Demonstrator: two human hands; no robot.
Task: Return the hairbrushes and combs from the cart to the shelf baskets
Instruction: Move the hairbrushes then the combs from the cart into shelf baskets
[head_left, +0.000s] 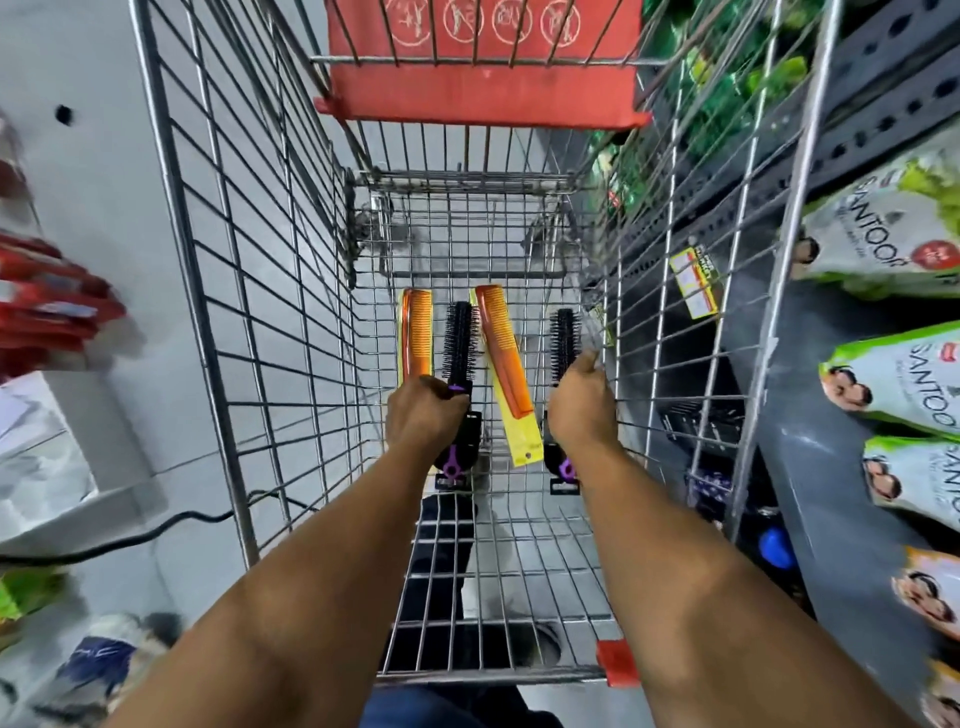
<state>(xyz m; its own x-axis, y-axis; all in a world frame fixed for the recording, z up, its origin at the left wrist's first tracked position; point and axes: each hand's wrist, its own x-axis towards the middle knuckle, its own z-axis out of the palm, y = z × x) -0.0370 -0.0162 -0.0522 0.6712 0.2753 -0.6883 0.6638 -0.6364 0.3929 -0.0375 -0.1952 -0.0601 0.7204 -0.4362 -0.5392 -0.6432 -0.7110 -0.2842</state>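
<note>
Both my arms reach down into a wire shopping cart (218, 322). On its floor lie two orange combs on yellow cards and two black round hairbrushes with purple handle ends. My left hand (423, 413) is closed around the handle of the left hairbrush (458, 340), and covers the near end of the left comb (415, 332). The second comb (501, 358) lies slanted in the middle, untouched. My right hand (584, 402) is closed on the handle of the right hairbrush (563, 340), by the cart's right wall.
A red child-seat flap (483, 98) hangs at the cart's far end. Dark shelves (831, 493) with green and white pouches stand close on the right. Red packets (47, 306) and a black cable (156, 530) are on the left. The shelf baskets are out of view.
</note>
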